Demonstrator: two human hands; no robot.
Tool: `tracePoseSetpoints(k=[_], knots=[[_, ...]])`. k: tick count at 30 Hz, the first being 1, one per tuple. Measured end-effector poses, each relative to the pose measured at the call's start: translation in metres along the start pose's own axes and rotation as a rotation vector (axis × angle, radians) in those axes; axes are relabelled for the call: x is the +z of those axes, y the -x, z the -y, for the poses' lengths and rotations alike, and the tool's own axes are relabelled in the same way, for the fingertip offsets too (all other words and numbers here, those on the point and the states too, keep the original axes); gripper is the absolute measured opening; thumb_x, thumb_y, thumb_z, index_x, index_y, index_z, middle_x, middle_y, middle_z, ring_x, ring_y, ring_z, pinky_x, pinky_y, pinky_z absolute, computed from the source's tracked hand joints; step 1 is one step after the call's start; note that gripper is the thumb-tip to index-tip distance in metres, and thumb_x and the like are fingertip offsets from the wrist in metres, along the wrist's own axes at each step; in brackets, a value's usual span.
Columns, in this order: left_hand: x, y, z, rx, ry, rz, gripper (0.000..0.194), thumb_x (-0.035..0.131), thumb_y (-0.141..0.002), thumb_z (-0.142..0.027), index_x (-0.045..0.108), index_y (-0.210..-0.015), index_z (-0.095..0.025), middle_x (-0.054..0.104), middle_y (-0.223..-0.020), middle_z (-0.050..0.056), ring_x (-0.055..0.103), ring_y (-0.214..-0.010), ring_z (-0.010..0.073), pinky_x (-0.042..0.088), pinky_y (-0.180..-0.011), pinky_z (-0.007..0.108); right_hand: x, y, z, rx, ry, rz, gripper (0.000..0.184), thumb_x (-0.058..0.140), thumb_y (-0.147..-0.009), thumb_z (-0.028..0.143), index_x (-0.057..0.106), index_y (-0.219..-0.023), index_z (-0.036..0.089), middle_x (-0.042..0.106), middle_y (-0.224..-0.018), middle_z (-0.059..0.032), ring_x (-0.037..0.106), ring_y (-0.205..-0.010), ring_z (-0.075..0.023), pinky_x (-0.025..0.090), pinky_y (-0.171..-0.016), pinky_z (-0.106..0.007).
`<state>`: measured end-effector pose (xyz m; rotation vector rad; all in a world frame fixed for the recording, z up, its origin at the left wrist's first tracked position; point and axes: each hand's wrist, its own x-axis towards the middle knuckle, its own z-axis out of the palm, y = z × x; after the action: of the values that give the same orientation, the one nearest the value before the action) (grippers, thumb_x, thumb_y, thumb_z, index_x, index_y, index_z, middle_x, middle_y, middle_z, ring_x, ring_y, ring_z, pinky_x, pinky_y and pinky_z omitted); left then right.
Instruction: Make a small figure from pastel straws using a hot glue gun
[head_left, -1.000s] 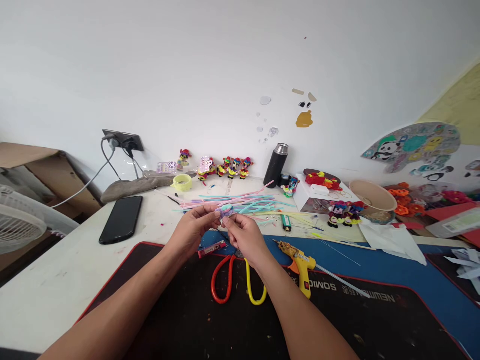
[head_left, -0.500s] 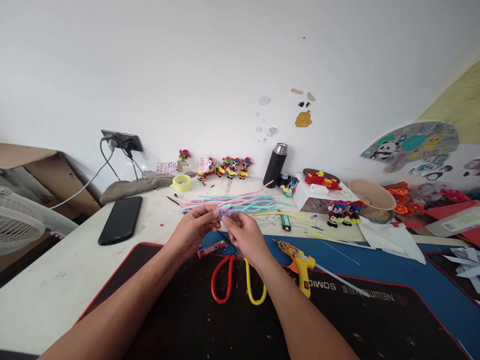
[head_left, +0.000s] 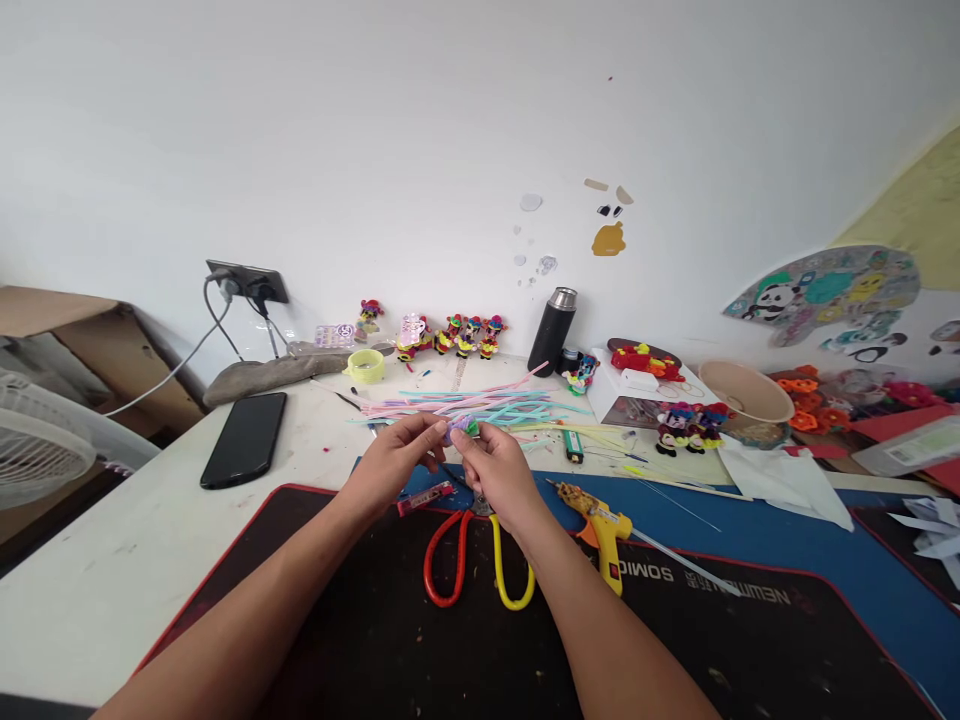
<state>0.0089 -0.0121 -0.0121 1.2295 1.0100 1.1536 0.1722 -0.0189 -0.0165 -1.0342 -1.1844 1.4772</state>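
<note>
Purple piece (head_left: pixel 457 428) has turned, lying crosswise, green end (head_left: pixel 472 427) pointing right.

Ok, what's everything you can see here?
Craft piece: 1, purple-green, in both hands
Scissors: 1, red-yellow handles, on black mat
Glue gun: 1, yellow, right of scissors
Phone: 1, black, left
Fuzzy sticks: many, pastel, behind hands
Flask: 1, black, near wall
White box: 1, white, right of flask
Tape: 1, pale yellow, back left
Dolls: several, multicoloured, back
Bowl: 1, beige, back right
Fan: 1, white, far left
Socket: 1, grey, on wall
Left hand: 1, bare, centre
Right hand: 1, bare, centre
</note>
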Motion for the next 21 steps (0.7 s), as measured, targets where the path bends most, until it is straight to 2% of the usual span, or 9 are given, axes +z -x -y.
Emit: tracePoseSetpoints(k=[5, 9, 15, 21], knots=[[-0.002, 0.0003, 0.0006, 0.146, -0.176, -0.024, 0.044, 0.08, -0.081, -0.051, 0.073, -0.112, -0.02, 0.072, -0.099, 0.007, 0.066, -0.09, 0.0228, 0.057, -0.075, 0.034, 0.0002, -0.0009, 0.0002, 0.02, -0.022, -0.005, 0.044, 0.078, -0.078, 0.059, 0.059, -0.082, 0.02, 0.041, -0.047, 0.0109, 0.032, -0.04, -0.0069, 0.022, -0.039, -0.021], [-0.0037, 0.0005, 0.0042, 0.27, -0.299, -0.032, 0.033, 0.078, -0.084, -0.045, 0.074, -0.107, -0.021, 0.073, -0.102, 0.008, 0.068, -0.093, 0.024, 0.057, -0.082, 0.037, 0.0003, -0.0015, -0.0006, 0.028, -0.025, -0.017, 0.044, 0.078, -0.077, 0.059, 0.059, -0.082, 0.02, 0.041, -0.047, 0.0108, 0.032, -0.039, -0.0068, 0.02, -0.038, -0.021], [-0.0043, 0.0017, 0.0037, 0.243, -0.329, -0.009, 0.031, 0.08, -0.083, -0.039, 0.077, -0.109, -0.023, 0.078, -0.098, 0.007, 0.073, -0.089, 0.0245, 0.057, -0.082, 0.035, 0.0002, -0.0003, -0.0005, 0.046, -0.03, 0.002, 0.044, 0.076, -0.079, 0.06, 0.058, -0.083, 0.02, 0.043, -0.049, 0.0102, 0.033, -0.04, -0.0066, 0.02, -0.039, -0.021], [-0.0036, 0.0013, 0.0041, 0.234, -0.322, -0.051, 0.031, 0.08, -0.082, -0.041, 0.08, -0.107, -0.022, 0.08, -0.096, 0.008, 0.074, -0.087, 0.0256, 0.057, -0.082, 0.036, -0.0004, -0.0006, 0.0, 0.067, -0.023, 0.021, 0.047, 0.075, -0.079, 0.064, 0.058, -0.081, 0.02, 0.045, -0.049, 0.0093, 0.033, -0.039, -0.0068, 0.021, -0.039, -0.022]])
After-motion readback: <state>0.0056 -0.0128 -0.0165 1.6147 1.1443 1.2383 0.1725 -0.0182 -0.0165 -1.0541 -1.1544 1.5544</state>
